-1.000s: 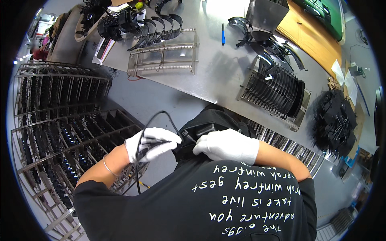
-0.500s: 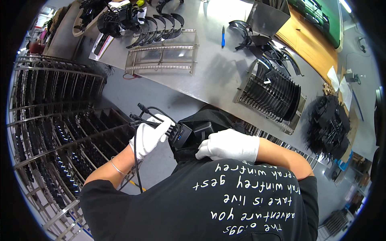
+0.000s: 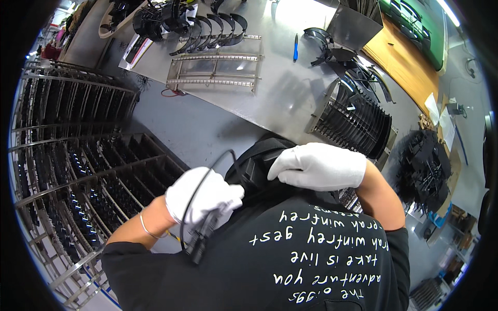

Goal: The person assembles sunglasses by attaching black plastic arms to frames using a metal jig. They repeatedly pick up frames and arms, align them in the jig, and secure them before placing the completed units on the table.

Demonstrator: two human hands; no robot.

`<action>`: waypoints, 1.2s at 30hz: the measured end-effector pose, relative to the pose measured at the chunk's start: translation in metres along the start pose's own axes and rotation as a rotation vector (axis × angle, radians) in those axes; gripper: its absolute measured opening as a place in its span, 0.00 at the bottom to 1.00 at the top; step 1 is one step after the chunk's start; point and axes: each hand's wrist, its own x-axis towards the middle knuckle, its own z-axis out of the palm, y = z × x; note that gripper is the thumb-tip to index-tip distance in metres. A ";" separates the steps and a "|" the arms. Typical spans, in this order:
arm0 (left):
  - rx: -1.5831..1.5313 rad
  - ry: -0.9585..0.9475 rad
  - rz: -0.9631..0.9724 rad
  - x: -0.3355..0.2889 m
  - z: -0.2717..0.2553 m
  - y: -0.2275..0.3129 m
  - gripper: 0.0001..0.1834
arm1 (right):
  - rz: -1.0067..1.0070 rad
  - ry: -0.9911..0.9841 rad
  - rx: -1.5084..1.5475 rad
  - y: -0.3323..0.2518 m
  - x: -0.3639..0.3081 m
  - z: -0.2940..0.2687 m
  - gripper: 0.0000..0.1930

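Note:
My left hand [image 3: 199, 197], in a white glove, is closed around a bundle of black cables [image 3: 205, 232]. Their plug ends hang below the fingers against my black shirt, smeared by motion. One thin cable loops over the back of that hand toward a black bag [image 3: 249, 179] at my waist. The bag stands open, with dark block-shaped items inside that are hard to make out. At the bag's right rim is my right hand [image 3: 321, 167], also gloved in white, its fingers bent and pinching the edge. Its fingertips are partly hidden by the dark fabric.
Ahead is a metal table [image 3: 282, 98] bearing a wire rack [image 3: 215, 70], curved black strips [image 3: 220, 33], a blue pen [image 3: 295, 49] and a loaded rack of black strips [image 3: 355, 122]. Tall shelving [image 3: 78, 171] full of black parts stands left. A black bristly pile [image 3: 423, 166] lies right.
My left hand has turned over and come nearer my body, swinging the plug ends from up-left to below the hand. My right hand has shifted up and to the right along the bag's rim.

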 end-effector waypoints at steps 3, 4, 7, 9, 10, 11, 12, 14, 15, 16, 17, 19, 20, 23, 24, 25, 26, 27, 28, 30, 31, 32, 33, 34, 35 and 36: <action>-0.171 0.603 -0.033 -0.009 0.003 -0.014 0.08 | 0.070 -0.152 -0.026 -0.004 0.004 0.003 0.15; -0.440 0.742 -0.302 -0.015 0.001 -0.008 0.08 | 0.071 -0.216 -0.050 -0.002 0.006 0.007 0.15; -0.631 0.969 -0.270 -0.027 -0.014 -0.028 0.11 | 0.120 -0.202 -0.033 0.002 0.007 0.016 0.16; -0.634 1.014 -0.200 -0.031 -0.016 -0.037 0.12 | 0.167 -0.160 -0.011 0.002 0.008 0.018 0.15; -0.634 1.032 -0.183 -0.032 -0.016 -0.037 0.12 | 0.128 -0.102 0.004 0.004 0.010 0.020 0.15; -0.634 1.044 -0.180 -0.032 -0.015 -0.037 0.12 | 0.092 -0.047 0.016 0.007 0.011 0.021 0.16; -0.634 1.056 -0.176 -0.032 -0.013 -0.036 0.12 | 0.057 0.009 0.028 0.008 0.012 0.022 0.16; -0.632 1.092 -0.177 -0.031 -0.008 -0.031 0.12 | 0.003 0.404 -0.067 0.001 0.019 0.033 0.17; -0.626 1.096 -0.185 -0.027 -0.006 -0.023 0.12 | -0.107 0.604 -0.197 -0.009 0.025 0.037 0.22; -0.620 1.102 -0.193 -0.023 -0.005 -0.015 0.12 | -0.220 0.801 -0.329 -0.020 0.034 0.040 0.29; -0.667 1.107 -0.182 -0.018 -0.003 -0.007 0.12 | -0.247 0.704 -0.336 -0.026 0.045 0.036 0.40; -0.751 1.108 -0.121 -0.007 0.001 0.007 0.12 | -0.330 0.690 -0.343 -0.026 0.069 0.037 0.55; -0.794 1.130 -0.093 -0.002 0.003 0.010 0.12 | -0.236 0.645 -0.226 -0.028 0.074 0.036 0.55; -0.798 1.054 -0.181 0.000 0.002 0.013 0.12 | -0.160 0.581 -0.243 -0.027 0.080 0.030 0.57; -0.787 1.030 -0.228 -0.001 0.004 0.013 0.13 | -0.212 0.621 -0.398 -0.026 0.077 0.030 0.58; -0.811 1.068 -0.219 0.003 0.006 0.014 0.13 | -0.248 0.624 -0.322 -0.024 0.077 0.033 0.59; -0.824 1.062 -0.198 0.004 0.008 0.014 0.13 | -0.279 0.631 -0.243 -0.020 0.077 0.037 0.59; -0.813 1.058 -0.185 0.006 0.009 0.015 0.13 | -0.285 0.600 0.060 -0.008 0.081 0.044 0.59; -0.801 1.053 -0.172 0.007 0.008 0.016 0.14 | -0.287 0.561 0.363 0.005 0.085 0.052 0.59; -0.692 0.892 -0.292 0.009 0.002 0.018 0.14 | -0.336 0.477 0.770 0.022 0.100 0.066 0.39; -0.785 0.930 -0.311 0.013 0.007 0.020 0.15 | -0.315 0.572 0.692 0.025 0.099 0.074 0.31; -0.768 0.843 -0.356 0.012 0.002 0.023 0.15 | -0.290 0.670 0.611 0.021 0.098 0.078 0.24; -0.752 0.803 -0.346 0.013 -0.001 0.026 0.15 | -0.346 0.767 0.531 0.023 0.100 0.086 0.17; -0.736 0.762 -0.336 0.015 -0.004 0.027 0.15 | -0.351 0.771 0.640 0.023 0.100 0.088 0.18; -0.740 0.738 -0.307 0.017 -0.007 0.025 0.15 | -0.353 0.770 0.747 0.022 0.100 0.090 0.18; -0.744 0.714 -0.277 0.018 -0.009 0.023 0.15 | -0.354 0.770 0.854 0.022 0.099 0.091 0.19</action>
